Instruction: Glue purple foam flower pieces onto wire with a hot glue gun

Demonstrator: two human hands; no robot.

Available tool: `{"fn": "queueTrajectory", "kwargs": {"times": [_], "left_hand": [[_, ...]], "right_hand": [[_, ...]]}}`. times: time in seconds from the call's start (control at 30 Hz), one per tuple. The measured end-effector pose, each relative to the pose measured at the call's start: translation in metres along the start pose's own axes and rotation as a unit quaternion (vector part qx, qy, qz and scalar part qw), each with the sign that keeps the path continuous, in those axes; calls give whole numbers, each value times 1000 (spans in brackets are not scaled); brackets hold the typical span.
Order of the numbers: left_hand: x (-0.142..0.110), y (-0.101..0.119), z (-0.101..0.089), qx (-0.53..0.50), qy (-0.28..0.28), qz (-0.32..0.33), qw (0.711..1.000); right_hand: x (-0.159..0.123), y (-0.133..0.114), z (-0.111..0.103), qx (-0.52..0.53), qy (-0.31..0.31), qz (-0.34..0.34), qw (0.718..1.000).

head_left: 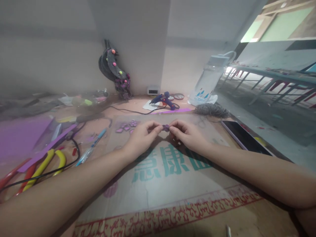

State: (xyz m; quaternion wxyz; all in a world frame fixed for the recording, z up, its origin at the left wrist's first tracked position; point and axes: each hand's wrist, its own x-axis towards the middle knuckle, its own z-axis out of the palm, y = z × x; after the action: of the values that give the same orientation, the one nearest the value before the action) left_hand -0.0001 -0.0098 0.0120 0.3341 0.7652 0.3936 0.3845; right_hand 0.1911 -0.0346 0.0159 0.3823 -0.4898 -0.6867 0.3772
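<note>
Between my two hands is a small dark purple flower-like piece (pixel 166 127), pinched from both sides above the printed sheet (pixel 153 197). My left hand (pixel 144 136) grips its left edge with thumb and forefinger. On the other edge, the thumb and fingers of my right hand (pixel 186 133) are closed. Fine detail of the piece is too small to make out. Several purple cut-out shapes (pixel 126 127) lie on the sheet just left of my left hand. Beyond my hands a blue glue gun (pixel 163 98) rests near the wall.
A water bottle (pixel 207 80), grey yarn (pixel 212 111) and a phone (pixel 245 138) are on the right. Left are purple sheets (pixel 22 138), a pen (pixel 92 146), yellow-handled pliers (pixel 40 169) and a black cord (pixel 74 144). A decorated grey crescent (pixel 111 65) leans on the wall.
</note>
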Motion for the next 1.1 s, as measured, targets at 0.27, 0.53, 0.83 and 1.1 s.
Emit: {"fn": "queueTrajectory", "kwargs": {"times": [0.27, 0.53, 0.83, 1.1], "left_hand": [[0, 1, 1, -1, -8, -14, 1000], [-1, 0, 0, 5, -28, -9, 1000], [-1, 0, 0, 18, -12, -7, 1000], [0, 2, 0, 26, 38, -16, 999]], "right_hand": [[0, 2, 0, -22, 3, -13, 1000], [-1, -1, 0, -37, 6, -17, 999], [2, 3, 1, 54, 8, -38, 998], [1, 9, 4, 81, -48, -83, 992]]}}
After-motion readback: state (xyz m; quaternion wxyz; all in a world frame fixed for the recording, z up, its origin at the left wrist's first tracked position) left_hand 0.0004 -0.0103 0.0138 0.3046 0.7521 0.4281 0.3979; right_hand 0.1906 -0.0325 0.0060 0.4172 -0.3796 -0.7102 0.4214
